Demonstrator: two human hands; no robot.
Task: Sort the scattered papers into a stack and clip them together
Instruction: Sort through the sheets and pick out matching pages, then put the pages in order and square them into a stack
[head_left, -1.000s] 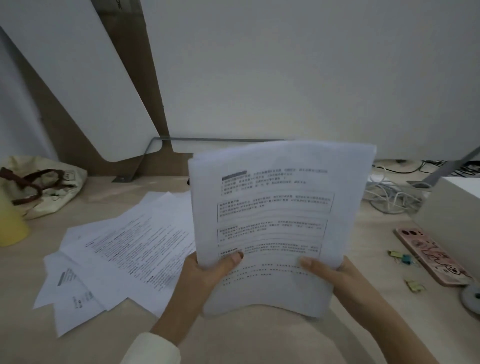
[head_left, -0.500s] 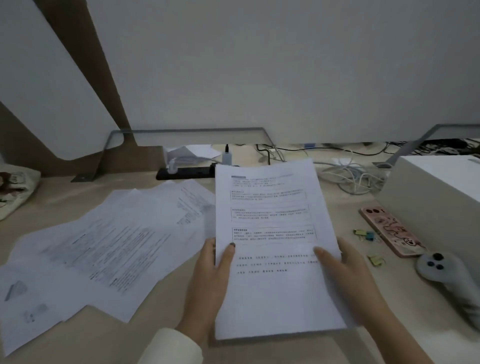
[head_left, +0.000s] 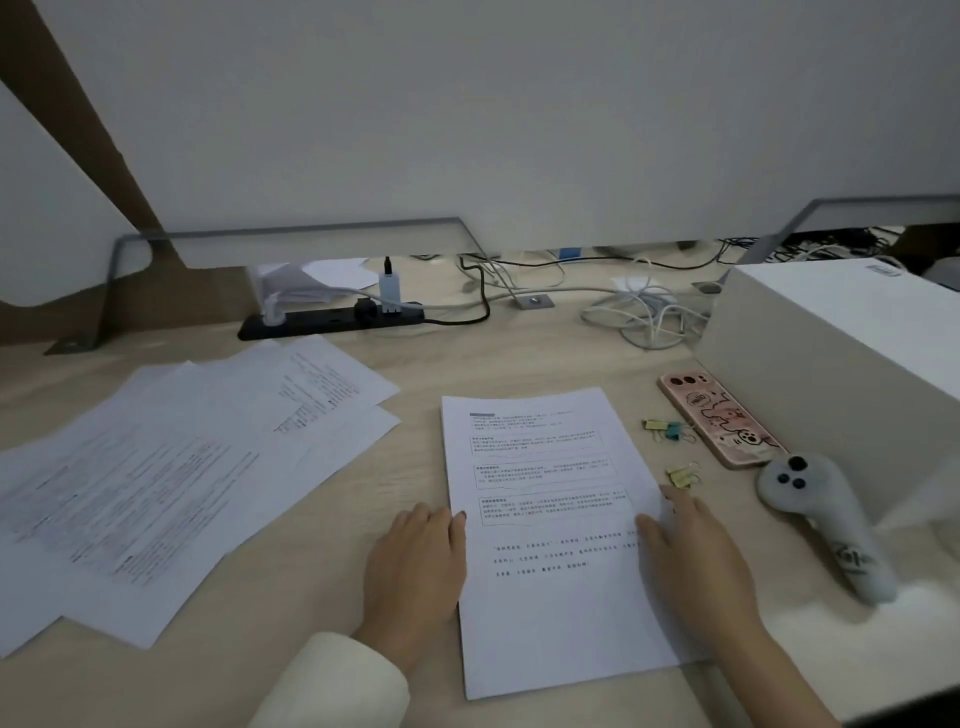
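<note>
On the desk (head_left: 519, 353) I see scattered papers (head_left: 156, 467) at left, then the stack (head_left: 545, 597) lying flat. Left hand (head_left: 415, 566) lies against its left edge, right hand (head_left: 696, 566) rests on its right edge, fingers straight, gripping nothing. Binder clips (head_left: 683, 475) sit just beside.

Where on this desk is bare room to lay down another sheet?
Bare desk lies between the scattered papers and the paper stack, and behind the stack up to the cables. Right of the stack is crowded: binder clips, phone, controller, white box.

pink phone (head_left: 719, 418), grey controller (head_left: 821, 525), white box (head_left: 841, 332), black power strip (head_left: 327, 321), tangled cables (head_left: 644, 317)
</note>
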